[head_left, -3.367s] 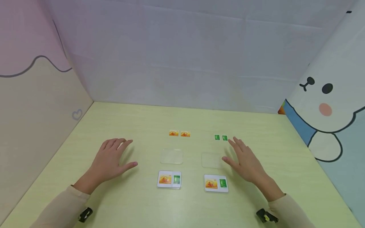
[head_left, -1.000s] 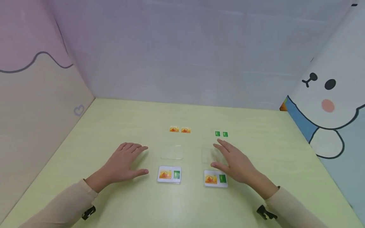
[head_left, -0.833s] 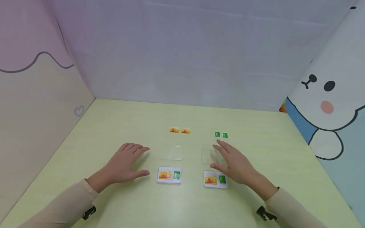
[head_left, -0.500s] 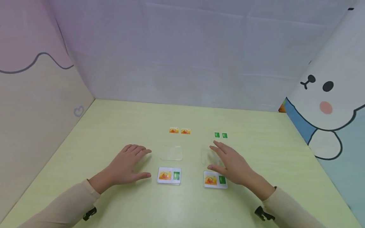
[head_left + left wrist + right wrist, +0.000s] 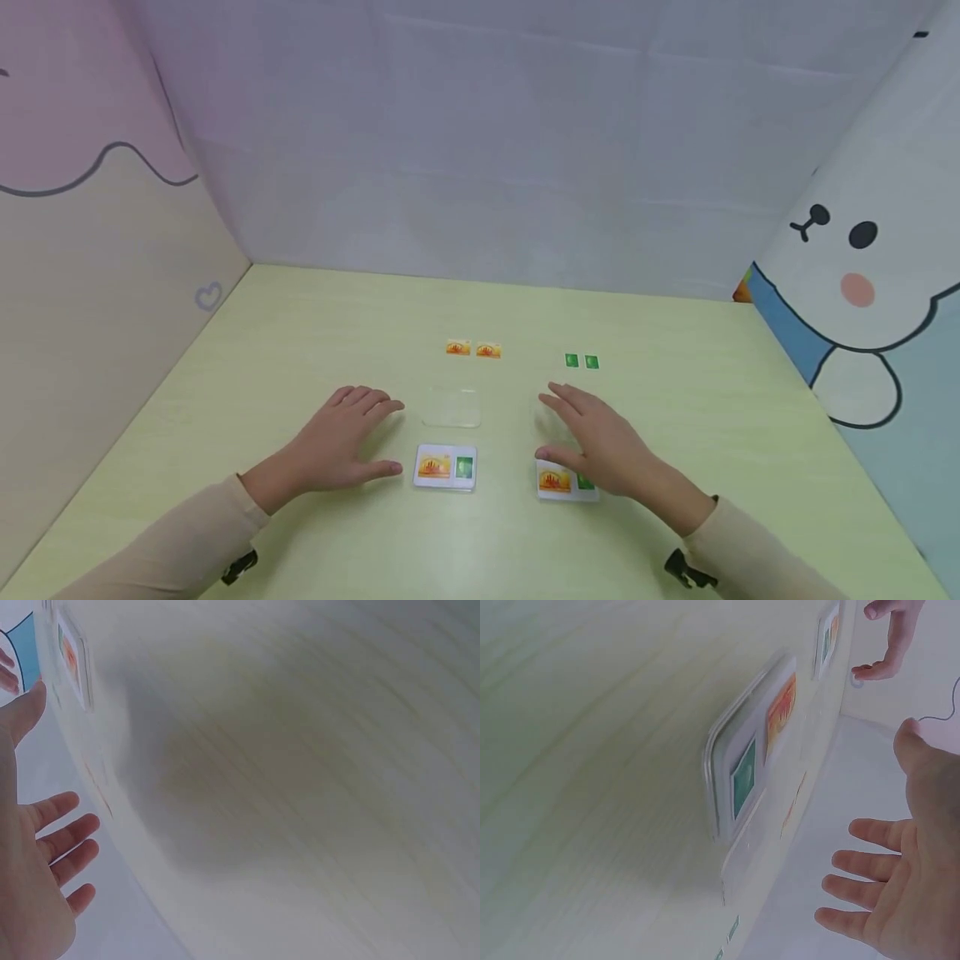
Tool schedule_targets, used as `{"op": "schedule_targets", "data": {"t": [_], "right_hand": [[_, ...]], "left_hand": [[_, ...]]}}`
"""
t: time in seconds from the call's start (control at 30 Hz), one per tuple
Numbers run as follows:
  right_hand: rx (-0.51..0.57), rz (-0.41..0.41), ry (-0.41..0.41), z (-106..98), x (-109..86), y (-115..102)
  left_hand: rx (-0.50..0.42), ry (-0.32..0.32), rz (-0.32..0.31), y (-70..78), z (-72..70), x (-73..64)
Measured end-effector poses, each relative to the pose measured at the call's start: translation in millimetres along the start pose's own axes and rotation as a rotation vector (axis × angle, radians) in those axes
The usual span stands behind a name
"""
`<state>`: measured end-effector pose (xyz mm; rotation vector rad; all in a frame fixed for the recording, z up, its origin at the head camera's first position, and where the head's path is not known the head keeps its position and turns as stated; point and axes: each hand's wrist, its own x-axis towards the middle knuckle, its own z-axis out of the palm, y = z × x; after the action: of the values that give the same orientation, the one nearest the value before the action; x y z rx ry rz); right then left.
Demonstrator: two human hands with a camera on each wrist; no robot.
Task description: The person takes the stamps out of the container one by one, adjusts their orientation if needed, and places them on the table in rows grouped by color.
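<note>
My left hand (image 5: 341,442) hovers open, fingers loosely spread, just left of a white card (image 5: 444,479) bearing an orange stamp and a green stamp. Behind that card lies a clear plastic plate (image 5: 450,408). Over on the right, my right hand (image 5: 600,437), also open and holding nothing, overlaps a second stamped card (image 5: 553,493) and a second clear plate (image 5: 547,429) in the head view. The right wrist view shows this card (image 5: 759,754) lying on a clear layer, with the fingers raised off it. Past the plates sit two loose orange stamps (image 5: 458,348) and two small green stamps (image 5: 582,362).
All of it lies on a pale yellow-green table (image 5: 480,550). A white cloth wall (image 5: 480,150) rises along the back edge. Printed panels stand at both sides, the right one (image 5: 862,250) with a cartoon face. Each wrist carries a black strap.
Both hands have come inward, the left to the right and the right to the left. The right hand now covers part of its card and plate. Cards, plates and stamps stay where they were.
</note>
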<state>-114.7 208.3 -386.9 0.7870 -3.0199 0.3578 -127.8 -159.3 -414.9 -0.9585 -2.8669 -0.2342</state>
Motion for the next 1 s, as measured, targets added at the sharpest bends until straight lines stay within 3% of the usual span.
{"op": "schedule_targets", "data": {"t": [0.67,1.0], "right_hand": [[0.033,-0.043,-0.051,5.8,5.6,-11.2],[0.026,-0.073,-0.087,8.7,11.3,-14.0]], "left_hand": [[-0.021,-0.031,0.031,7.5,10.3,1.5],[-0.007,-0.026,0.047,13.6,7.9,4.9]]}}
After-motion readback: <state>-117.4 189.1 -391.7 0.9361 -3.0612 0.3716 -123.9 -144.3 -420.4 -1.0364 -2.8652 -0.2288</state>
